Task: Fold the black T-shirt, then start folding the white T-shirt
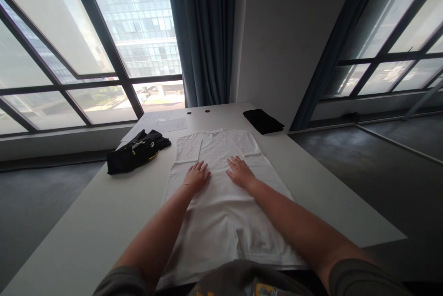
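Observation:
A white T-shirt [221, 194] lies spread out on the white table, its collar at the far end and its sleeves folded in over the body. My left hand [197, 176] rests flat on the left half of the shirt, just below the left sleeve, fingers stretched out. On the right half, my right hand [240, 171] also lies palm down with its fingers apart. Soft wrinkles run across the cloth, with a raised crease near the hem, close to my body.
The white table [138, 208] carries a crumpled black garment [136, 150] at left, papers [169, 124] behind it, and a folded black cloth [263, 121] at the far right. Two round holes pierce the table's far end. A blue curtain [207, 33] and windows stand beyond.

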Motion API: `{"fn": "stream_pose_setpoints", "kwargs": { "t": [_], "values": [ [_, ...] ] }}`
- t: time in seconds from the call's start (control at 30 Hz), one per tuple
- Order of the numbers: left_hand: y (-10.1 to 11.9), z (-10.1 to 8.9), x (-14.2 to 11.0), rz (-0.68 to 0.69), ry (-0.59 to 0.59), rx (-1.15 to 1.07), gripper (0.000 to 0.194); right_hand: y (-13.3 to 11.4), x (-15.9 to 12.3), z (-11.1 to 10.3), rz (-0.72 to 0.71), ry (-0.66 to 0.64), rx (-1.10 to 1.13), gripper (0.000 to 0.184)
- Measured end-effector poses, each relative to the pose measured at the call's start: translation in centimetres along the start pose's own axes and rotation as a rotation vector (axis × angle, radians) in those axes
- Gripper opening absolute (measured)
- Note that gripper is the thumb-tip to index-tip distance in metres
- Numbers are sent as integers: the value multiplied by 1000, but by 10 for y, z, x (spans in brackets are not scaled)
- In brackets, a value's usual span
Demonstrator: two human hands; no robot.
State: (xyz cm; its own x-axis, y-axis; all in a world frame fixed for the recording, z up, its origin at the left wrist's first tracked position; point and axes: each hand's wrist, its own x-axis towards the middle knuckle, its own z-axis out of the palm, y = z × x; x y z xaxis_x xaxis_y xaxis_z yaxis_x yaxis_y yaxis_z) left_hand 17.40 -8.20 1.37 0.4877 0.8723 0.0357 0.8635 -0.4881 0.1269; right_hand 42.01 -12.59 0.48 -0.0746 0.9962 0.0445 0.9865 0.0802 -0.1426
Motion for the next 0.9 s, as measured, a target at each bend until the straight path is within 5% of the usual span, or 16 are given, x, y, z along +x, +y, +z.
{"fn": "stream_pose_setpoints", "kwargs": {
  "t": [0.17,0.4,0.57,0.73,0.9],
  "values": [
    [-9,22,3,-34,-41,-20,61,-11,4,15,-11,-111,6,67],
    [-68,19,-33,-206,-38,10,65,39,-21,17,42,-105,-37,65],
    [-83,16,-54,-279,-68,40,69,68,-40,22,144,-71,-87,64],
    [-72,7,-56,-350,-89,98,69,75,-42,19,262,-75,-92,63],
    [-12,8,-48,-339,-18,96,75,20,-45,16,332,16,-29,68]
  ]
}}
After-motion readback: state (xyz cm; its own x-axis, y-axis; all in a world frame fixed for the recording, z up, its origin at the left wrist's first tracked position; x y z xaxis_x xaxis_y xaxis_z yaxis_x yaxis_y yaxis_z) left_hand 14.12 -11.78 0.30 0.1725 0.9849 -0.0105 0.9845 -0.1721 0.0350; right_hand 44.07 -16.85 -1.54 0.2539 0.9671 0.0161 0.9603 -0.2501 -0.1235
